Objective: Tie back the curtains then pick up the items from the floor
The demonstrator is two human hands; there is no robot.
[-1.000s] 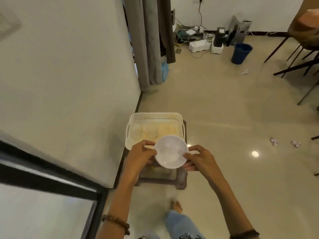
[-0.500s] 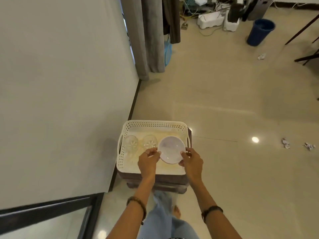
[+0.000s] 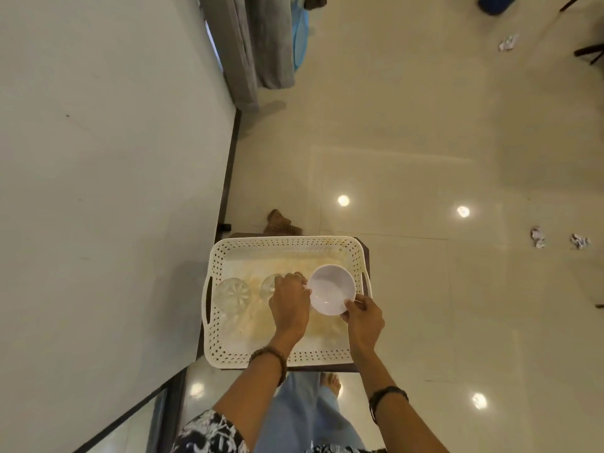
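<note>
A white bowl is held low inside the right half of a white perforated basket. My left hand grips its left rim and my right hand grips its near right rim. Two clear glasses sit in the basket's left half: one fully seen, the other partly hidden behind my left hand. Grey curtains hang at the top by the wall. Crumpled paper scraps lie on the floor at the right and far upper right.
The basket rests on a dark low stool against the white wall. A brown woven thing lies on the floor just behind it. A blue bin and dark chair legs stand at the top right. My feet are below the stool.
The bowl has gone from above the basket down into its right half, both hands still on it. My head has tipped downward, so the basket fills more of the view.
</note>
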